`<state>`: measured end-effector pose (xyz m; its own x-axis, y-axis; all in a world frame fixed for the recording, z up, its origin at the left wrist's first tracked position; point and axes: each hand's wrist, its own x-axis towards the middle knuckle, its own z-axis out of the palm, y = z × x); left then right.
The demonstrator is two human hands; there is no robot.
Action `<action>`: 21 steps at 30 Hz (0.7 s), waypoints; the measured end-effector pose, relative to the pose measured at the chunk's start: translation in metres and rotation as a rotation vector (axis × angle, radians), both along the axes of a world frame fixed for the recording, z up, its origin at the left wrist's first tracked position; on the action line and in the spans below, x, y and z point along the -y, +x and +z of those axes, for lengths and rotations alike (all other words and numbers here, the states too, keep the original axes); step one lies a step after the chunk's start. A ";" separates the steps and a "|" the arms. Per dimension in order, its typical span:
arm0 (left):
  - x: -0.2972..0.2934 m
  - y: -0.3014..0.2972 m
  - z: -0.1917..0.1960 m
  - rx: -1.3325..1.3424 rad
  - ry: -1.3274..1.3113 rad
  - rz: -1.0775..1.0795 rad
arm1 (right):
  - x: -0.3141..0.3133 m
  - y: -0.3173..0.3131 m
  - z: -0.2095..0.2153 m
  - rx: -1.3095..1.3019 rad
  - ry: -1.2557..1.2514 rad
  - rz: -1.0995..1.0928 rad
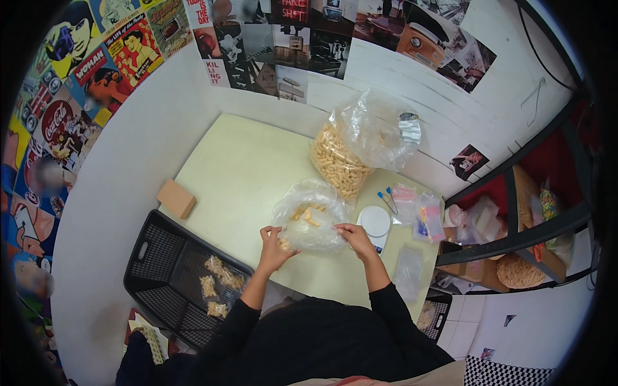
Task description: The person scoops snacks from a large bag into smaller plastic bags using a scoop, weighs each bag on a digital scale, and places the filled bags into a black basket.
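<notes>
On the pale yellow table lies a crumpled clear plastic bag [326, 239] with a few light-brown puffed snack sticks [310, 217] in it. My left hand [275, 251] pinches the bag's near left edge between thumb and fingers. A few snack pieces [283, 244] show beside that thumb; whether they lie inside the bag I cannot tell. At the bag's right side, my right hand [356, 240] grips its rim with thumb and forefinger. Just right of this hand stands a white scale with a round plate [375, 221].
A large clear bag of snack sticks [338, 161] leans at the back wall. Blue-handled scissors [388, 201] and plastic packets [428, 215] lie right. A black crate [174, 257] with several filled small bags [222, 276] stands left, near a brown box [176, 199]. Shelves [508, 199] rise right.
</notes>
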<state>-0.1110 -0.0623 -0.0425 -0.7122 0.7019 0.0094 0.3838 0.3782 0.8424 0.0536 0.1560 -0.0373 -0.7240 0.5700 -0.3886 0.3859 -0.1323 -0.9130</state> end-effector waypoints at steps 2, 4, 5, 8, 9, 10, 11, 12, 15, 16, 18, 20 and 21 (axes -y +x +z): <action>-0.010 0.003 0.013 -0.025 0.058 0.009 | 0.000 0.005 0.040 -0.017 0.126 0.039; -0.024 0.003 0.028 -0.087 0.060 0.020 | 0.008 0.006 0.092 -0.023 0.367 0.097; -0.033 0.004 0.033 -0.117 0.062 0.020 | 0.011 0.006 0.113 -0.025 0.462 0.115; -0.054 0.004 0.036 -0.222 0.161 0.057 | 0.028 0.002 0.147 -0.050 0.668 0.152; -0.060 0.005 0.037 -0.213 0.190 0.060 | 0.033 0.001 0.153 -0.059 0.724 0.156; -0.066 0.006 0.039 -0.205 0.219 0.063 | 0.037 -0.001 0.158 -0.095 0.829 0.161; -0.070 0.007 0.037 -0.196 0.244 0.069 | 0.044 -0.003 0.161 -0.131 0.931 0.170; -0.073 0.007 0.036 -0.185 0.263 0.072 | 0.049 -0.005 0.165 -0.168 1.033 0.179; -0.082 0.010 0.034 -0.159 0.309 0.073 | 0.063 -0.008 0.170 -0.119 1.246 0.239; -0.084 0.010 0.034 -0.155 0.319 0.072 | 0.065 -0.008 0.170 -0.101 1.311 0.251; -0.088 0.011 0.034 -0.141 0.338 0.072 | 0.068 -0.008 0.170 -0.094 1.345 0.241; -0.089 0.011 0.034 -0.118 0.351 0.079 | 0.068 -0.008 0.169 -0.103 1.362 0.230; -0.089 0.011 0.034 -0.115 0.355 0.077 | 0.068 -0.008 0.167 -0.114 1.362 0.223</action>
<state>-0.1004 0.0265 -0.0087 -0.7430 0.5851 0.3249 0.4650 0.1021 0.8794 0.0457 0.0878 0.1299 -0.8386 0.3176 0.4425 0.1962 0.9340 -0.2986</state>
